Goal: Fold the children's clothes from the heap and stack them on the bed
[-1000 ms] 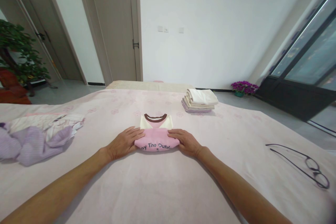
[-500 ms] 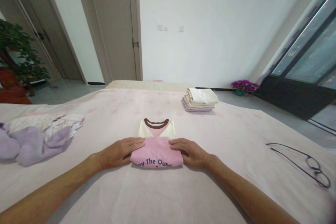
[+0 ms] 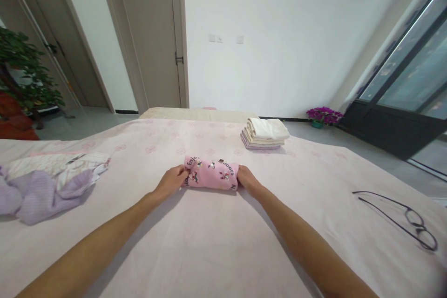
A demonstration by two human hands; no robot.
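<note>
A pink shirt (image 3: 211, 177) with dark lettering and small printed figures lies folded into a narrow bundle at the middle of the pink bedspread (image 3: 209, 242). My left hand (image 3: 173, 179) grips its left end, fingers closed on the cloth. At the opposite end, my right hand (image 3: 247, 179) holds the fabric, with its fingertips partly hidden behind the bundle. The cream shoulders and brown collar are out of sight under the fold.
Folded clothes (image 3: 264, 133) form a stack at the back right. Rumpled lilac and striped garments (image 3: 56, 186) lie at the left. Eyeglasses (image 3: 407, 219) rest at the right. Beyond the bed stand a potted purple flower (image 3: 323, 116) and a leafy plant (image 3: 28, 74).
The shirt's lower part has been folded away from me over the collar, and its printed figures now show. Both hands have moved forward and gone from lying flat to gripping the ends.
</note>
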